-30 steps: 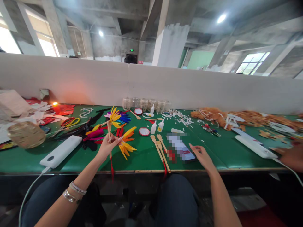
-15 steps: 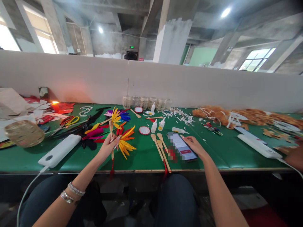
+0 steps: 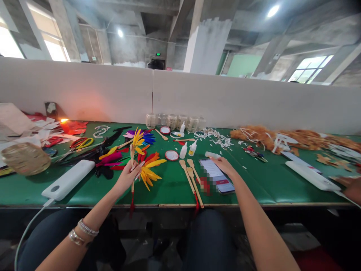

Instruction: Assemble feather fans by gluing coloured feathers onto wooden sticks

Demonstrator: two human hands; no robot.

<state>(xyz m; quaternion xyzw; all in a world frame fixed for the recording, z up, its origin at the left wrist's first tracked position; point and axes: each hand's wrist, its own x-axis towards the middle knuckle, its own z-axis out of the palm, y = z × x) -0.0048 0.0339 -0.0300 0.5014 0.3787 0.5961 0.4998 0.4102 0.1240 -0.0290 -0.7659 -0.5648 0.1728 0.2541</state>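
My left hand (image 3: 130,174) is closed around a wooden stick (image 3: 132,158), held upright, with a red tassel (image 3: 132,205) hanging at its lower end. Yellow feathers (image 3: 152,171) fan out beside that hand, and smaller yellow ones (image 3: 138,141) show just above it. My right hand (image 3: 225,167) reaches over the top edge of a phone (image 3: 213,171) with its fingers stretched out. Its fingertips are at a white glue bottle (image 3: 211,154) lying on its side; whether they touch it I cannot tell. Wooden spoons (image 3: 188,175) lie between my hands.
Two glue bottles (image 3: 184,150) stand behind the spoons, near a red-rimmed lid (image 3: 172,155). Glass jars (image 3: 172,121) line the partition. White power banks (image 3: 69,180) lie at both sides. Scissors (image 3: 81,143) and a woven basket (image 3: 25,159) are left; brown fluffy material (image 3: 254,136) is right.
My right hand has moved up and left, from beside the phone to the lying glue bottle. My left hand keeps its hold on the stick. The view has shifted slightly.
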